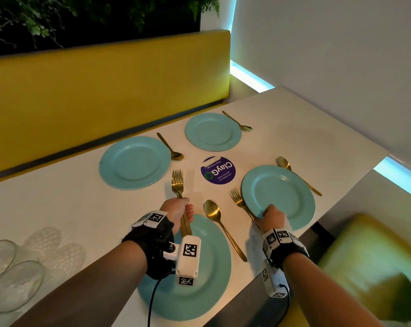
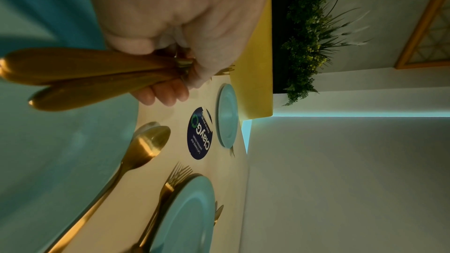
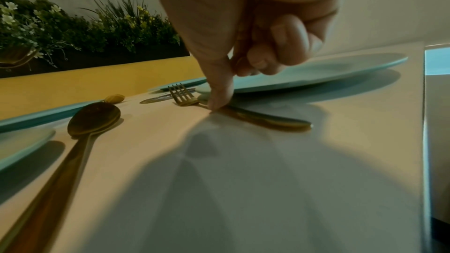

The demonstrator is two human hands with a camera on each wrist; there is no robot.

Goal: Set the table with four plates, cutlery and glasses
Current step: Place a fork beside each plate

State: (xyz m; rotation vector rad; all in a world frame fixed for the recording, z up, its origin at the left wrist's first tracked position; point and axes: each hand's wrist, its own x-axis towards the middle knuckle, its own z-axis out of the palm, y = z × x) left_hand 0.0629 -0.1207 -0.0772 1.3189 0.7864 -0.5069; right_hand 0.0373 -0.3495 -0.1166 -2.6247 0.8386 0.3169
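Four teal plates are on the white table: far left, far right, near right and nearest. A gold spoon lies by each, the closest spoon between the two near plates. My left hand grips a bundle of gold forks by the handles, above the nearest plate's far rim. One gold fork lies flat along the left rim of the near right plate. My right hand presses its thumb tip on this fork; its other fingers are curled and hold nothing.
Clear glasses are grouped at the table's near left corner. A round purple sticker marks the table's middle. A yellow bench runs along the far side, and a yellow-green seat sits beyond the right edge. White walls close the right side.
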